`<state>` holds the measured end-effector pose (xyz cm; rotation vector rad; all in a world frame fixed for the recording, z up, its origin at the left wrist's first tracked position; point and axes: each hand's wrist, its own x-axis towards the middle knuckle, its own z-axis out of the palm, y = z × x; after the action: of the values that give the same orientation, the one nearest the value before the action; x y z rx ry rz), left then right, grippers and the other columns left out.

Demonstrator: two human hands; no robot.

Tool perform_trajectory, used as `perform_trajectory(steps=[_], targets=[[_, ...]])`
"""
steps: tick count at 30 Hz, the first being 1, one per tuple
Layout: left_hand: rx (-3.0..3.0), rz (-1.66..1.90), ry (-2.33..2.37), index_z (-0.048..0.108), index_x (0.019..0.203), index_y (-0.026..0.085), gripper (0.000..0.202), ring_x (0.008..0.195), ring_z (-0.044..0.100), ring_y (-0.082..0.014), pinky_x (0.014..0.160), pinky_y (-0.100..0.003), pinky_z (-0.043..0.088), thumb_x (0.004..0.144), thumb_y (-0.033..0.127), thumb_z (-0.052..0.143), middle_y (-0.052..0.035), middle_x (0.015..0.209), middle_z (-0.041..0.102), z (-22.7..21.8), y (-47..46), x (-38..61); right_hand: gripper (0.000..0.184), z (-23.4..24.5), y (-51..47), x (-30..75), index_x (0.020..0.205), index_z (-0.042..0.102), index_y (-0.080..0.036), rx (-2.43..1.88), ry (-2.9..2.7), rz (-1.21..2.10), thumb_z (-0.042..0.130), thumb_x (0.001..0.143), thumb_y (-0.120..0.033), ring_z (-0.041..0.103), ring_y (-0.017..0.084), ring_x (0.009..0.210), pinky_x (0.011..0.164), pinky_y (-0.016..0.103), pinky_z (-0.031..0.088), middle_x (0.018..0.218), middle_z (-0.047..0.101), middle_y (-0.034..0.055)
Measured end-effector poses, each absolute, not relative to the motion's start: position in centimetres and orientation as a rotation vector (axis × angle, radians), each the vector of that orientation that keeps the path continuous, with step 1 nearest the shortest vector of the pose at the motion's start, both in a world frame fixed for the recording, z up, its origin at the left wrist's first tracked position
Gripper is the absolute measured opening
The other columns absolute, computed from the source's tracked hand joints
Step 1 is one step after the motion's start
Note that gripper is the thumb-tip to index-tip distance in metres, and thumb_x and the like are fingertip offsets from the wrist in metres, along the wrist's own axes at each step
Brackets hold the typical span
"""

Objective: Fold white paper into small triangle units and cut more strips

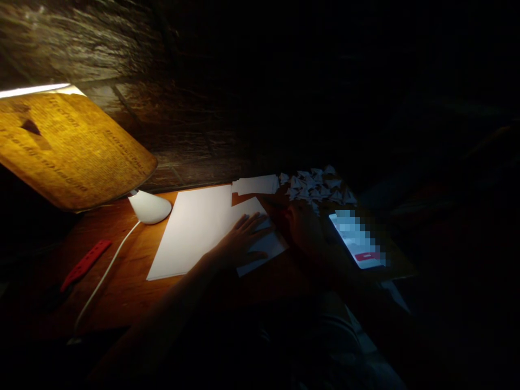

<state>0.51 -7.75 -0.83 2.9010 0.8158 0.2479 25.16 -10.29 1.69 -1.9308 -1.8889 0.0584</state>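
My left hand lies flat with fingers spread on a white sheet of paper on the wooden table. My right hand rests in shadow just right of the sheet, near its right edge; its fingers look curled but are too dark to read. A strip of white paper lies beyond the sheet. A pile of several small folded white paper pieces sits behind my right hand.
A lit phone lies to the right of my right hand. A table lamp with a yellow printed shade and white base stands at left, its white cord running toward me. A red ruler lies at far left.
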Motion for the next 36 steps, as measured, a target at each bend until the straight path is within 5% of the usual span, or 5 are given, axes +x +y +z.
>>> perform_trajectory(steps=[15,27,36], targets=[[2.847,0.222,0.881,0.037,0.167,0.038,0.078,0.167,0.023,-0.0358,0.135,-0.063,0.022,0.099,0.062,0.068,-0.0071,0.181,0.025,-0.7,-8.0,0.3,0.02,1.6,-10.5,25.5,0.112,0.073,-0.014,-1.893,-1.881,0.112,0.054,0.107,-0.021,0.065,0.029,0.105,0.084,0.037,0.045,0.12,0.071,0.0174],[2.75,0.282,0.889,0.013,0.174,0.036,0.082,0.165,0.03,-0.0304,0.133,-0.059,0.028,0.107,0.042,0.059,-0.0093,0.177,0.035,0.1,-7.9,-0.2,0.021,1.4,-10.6,25.7,0.112,0.072,-0.015,-1.836,-1.853,0.159,0.053,0.106,-0.02,0.063,0.029,0.107,0.088,0.038,0.046,0.12,0.07,0.0181],[2.709,0.353,0.906,0.032,0.169,0.034,0.075,0.156,0.042,-0.0344,0.126,-0.059,0.039,0.102,0.042,0.066,-0.0118,0.171,0.043,1.5,-8.3,0.2,0.023,3.8,-6.5,24.9,0.118,0.073,-0.018,-1.797,-1.92,0.017,0.053,0.107,-0.024,0.06,0.032,0.117,0.096,0.043,0.044,0.129,0.069,0.0173]])
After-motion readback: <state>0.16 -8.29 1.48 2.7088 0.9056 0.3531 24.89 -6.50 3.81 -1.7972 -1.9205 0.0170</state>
